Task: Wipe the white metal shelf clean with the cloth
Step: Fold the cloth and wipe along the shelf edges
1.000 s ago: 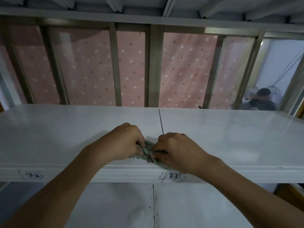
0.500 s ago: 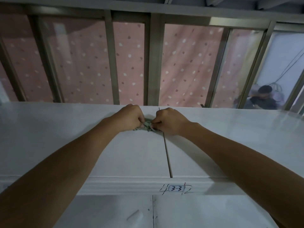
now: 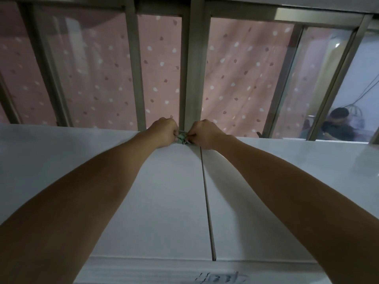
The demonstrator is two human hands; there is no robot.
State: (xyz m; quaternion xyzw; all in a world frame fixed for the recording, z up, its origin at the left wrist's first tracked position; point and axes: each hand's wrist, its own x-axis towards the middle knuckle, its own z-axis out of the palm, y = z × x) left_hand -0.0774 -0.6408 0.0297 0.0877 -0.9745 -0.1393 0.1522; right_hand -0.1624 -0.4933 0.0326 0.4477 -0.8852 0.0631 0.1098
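In the head view, you look down along both of your bare arms. They reach across the white shelf (image 3: 168, 201) all the way to its far edge. Your left hand (image 3: 164, 132) and your right hand (image 3: 205, 133) are side by side there, very close together. The fingers of both hands are curled, and both hands pinch a small green cloth (image 3: 181, 138) between them. The cloth is bunched up tight. It sits on the shelf at the back edge, just left of a thin dark gap (image 3: 207, 201). Only a little bit of the cloth shows between your hands.

The shelf top is white and smooth, and it shines a little on the right side. The gap runs in a straight line from the front edge to the back and splits the top into two flat parts. Your right arm crosses over the far end of the gap. On the front lip, at the very bottom, there is some black writing (image 3: 221, 278). It is blurry and cut off, so you cannot read it.

Behind the shelf stand grey metal bars (image 3: 193, 68). Behind the bars hangs a pink curtain (image 3: 242, 74) with white and dark dots. At the far right the curtain ends. There a person (image 3: 336, 126) in a dark top sits in front of a pale wall, and thin wires (image 3: 367, 89) run down that wall. The light in the room is dim.
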